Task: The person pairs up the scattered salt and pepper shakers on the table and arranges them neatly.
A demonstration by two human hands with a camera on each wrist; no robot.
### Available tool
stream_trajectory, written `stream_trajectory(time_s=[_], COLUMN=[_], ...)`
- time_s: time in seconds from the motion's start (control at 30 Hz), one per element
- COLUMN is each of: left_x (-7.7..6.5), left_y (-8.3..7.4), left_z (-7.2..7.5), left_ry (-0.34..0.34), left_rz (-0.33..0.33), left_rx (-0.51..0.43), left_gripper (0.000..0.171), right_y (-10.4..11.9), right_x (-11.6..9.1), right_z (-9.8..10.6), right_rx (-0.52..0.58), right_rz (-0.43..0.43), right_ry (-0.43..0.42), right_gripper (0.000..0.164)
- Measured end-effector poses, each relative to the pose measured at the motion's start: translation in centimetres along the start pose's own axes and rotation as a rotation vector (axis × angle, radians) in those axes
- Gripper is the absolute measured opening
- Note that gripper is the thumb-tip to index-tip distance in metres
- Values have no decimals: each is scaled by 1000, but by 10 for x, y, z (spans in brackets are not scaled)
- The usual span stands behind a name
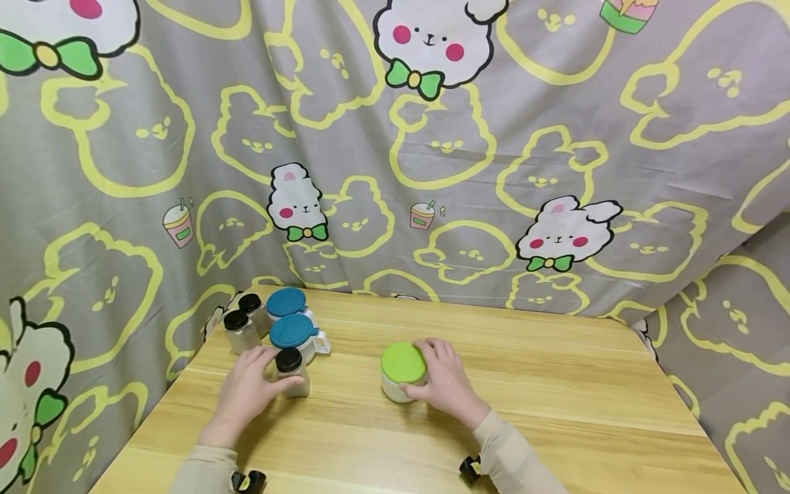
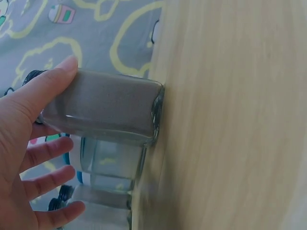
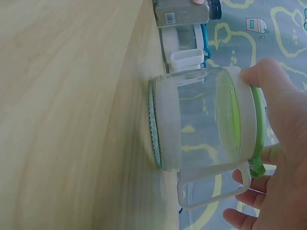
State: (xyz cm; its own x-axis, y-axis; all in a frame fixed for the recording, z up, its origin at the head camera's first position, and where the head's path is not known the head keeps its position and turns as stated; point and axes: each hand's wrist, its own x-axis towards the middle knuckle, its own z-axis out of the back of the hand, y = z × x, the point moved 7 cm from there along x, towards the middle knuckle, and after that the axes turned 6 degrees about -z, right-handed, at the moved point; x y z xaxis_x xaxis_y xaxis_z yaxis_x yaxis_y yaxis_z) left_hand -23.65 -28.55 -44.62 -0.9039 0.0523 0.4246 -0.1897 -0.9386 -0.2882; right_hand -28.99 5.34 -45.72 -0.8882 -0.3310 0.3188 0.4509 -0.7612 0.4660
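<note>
My left hand [image 1: 243,385] holds a square seasoning jar [image 2: 108,105] with a black screw lid, thumb and forefinger near its neck. Greyish-brown powder fills most of it, and it stands upright at the table surface. In the left wrist view the other fingers are spread away from the glass. To the right, my right hand [image 1: 449,381] grips a round glass seasoning pot [image 3: 201,122] by its white collar, under the green lid [image 1: 404,362]. A white layer lies at the bottom of this pot, and its white handle [image 3: 213,196] points toward the lower fingers.
Two glass pots with blue lids, a nearer one [image 1: 293,331] and a farther one [image 1: 286,302], stand at the table's back left. Beside them are two more black-lidded jars [image 1: 243,336]. A patterned curtain [image 1: 457,206] hangs behind the wooden table [image 1: 555,384].
</note>
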Motion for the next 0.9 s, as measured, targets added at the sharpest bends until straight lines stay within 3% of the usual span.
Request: stream_trajectory(time_s=[0.33, 0.67, 0.9], left_x=[3, 6, 8], left_y=[-19, -31, -39], left_z=[-5, -10, -12], left_ry=[-51, -39, -70], left_rz=[-66, -62, -96], left_rx=[-3, 9, 19], left_gripper=[75, 73, 72], right_y=[-4, -12, -16], right_x=[-1, -3, -5], right_z=[2, 6, 10], right_rx=[-9, -8, 2], right_rz=[9, -21, -20], right_ry=[-2, 0, -2], right_gripper=[80, 78, 79])
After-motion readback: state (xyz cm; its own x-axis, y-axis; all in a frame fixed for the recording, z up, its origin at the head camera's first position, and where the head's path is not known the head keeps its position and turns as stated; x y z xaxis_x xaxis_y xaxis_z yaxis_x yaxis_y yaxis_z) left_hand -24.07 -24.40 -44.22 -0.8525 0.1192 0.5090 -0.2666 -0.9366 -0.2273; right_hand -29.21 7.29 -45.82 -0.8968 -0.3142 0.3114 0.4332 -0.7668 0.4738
